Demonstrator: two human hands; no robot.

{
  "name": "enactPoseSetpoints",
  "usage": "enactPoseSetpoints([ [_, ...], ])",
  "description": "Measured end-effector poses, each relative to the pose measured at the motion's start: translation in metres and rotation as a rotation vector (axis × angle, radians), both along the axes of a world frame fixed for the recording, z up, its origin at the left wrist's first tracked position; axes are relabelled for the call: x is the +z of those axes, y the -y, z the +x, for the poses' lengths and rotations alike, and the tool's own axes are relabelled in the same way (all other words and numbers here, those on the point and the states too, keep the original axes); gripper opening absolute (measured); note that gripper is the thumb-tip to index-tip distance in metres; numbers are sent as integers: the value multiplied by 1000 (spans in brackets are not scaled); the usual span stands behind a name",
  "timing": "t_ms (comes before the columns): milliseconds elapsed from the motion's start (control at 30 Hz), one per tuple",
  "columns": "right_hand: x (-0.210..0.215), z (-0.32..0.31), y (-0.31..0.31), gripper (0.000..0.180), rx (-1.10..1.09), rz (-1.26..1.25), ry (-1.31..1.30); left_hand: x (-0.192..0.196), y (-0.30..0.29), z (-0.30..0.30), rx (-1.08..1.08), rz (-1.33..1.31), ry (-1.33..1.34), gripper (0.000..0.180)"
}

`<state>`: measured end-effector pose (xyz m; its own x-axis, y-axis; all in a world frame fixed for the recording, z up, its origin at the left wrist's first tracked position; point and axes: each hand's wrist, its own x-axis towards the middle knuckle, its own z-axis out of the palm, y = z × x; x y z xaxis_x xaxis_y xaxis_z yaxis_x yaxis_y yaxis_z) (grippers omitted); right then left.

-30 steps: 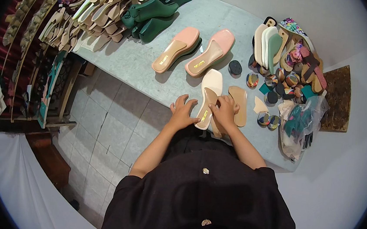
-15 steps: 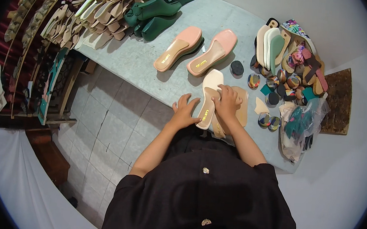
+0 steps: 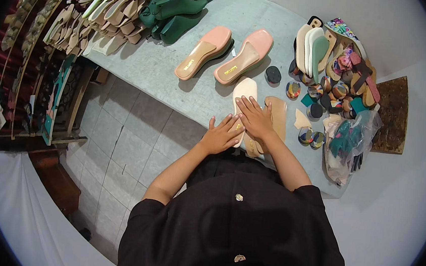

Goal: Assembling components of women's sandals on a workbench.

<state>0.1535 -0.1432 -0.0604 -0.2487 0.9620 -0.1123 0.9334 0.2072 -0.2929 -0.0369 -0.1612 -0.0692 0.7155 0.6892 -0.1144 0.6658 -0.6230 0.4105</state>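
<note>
A cream shoe insole (image 3: pixel 245 87) with a tan heel section lies on the table's near edge in front of me. My right hand (image 3: pixel 256 119) rests flat across its middle with fingers stretched out. Over the heel end, my left hand (image 3: pixel 222 135) lies with its fingers spread, covering much of the tan section. Just right of the insole is another tan sole piece (image 3: pixel 278 121), partly hidden by my right hand and forearm. Beyond my hands sit two pink shoe soles, the left one (image 3: pixel 205 51) and the right one (image 3: pixel 247 55), both with tan heel pads.
Green shoe lasts (image 3: pixel 179 26) and a heap of beige sandals (image 3: pixel 122 11) occupy the far left of the grey table (image 3: pixel 142 73). On the right are stacked insoles (image 3: pixel 314 50), several round heel pieces (image 3: pixel 293 89) and a plastic bag (image 3: pixel 346 144). A brown board (image 3: pixel 392 115) stands beyond.
Both hands have flattened onto the insole. The left moved right from its edge onto the heel section; the right hand's bent fingers stretched out across the middle.
</note>
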Motion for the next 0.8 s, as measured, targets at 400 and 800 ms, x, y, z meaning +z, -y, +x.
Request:
enactPoseSetpoints([
  [400,-9,-6,0,50,-69,50,9,-11,10,-16,-106,38,32,50],
  [800,17,14,-15,52,-611,232,-675,58,-15,-18,-164,591,387,33],
])
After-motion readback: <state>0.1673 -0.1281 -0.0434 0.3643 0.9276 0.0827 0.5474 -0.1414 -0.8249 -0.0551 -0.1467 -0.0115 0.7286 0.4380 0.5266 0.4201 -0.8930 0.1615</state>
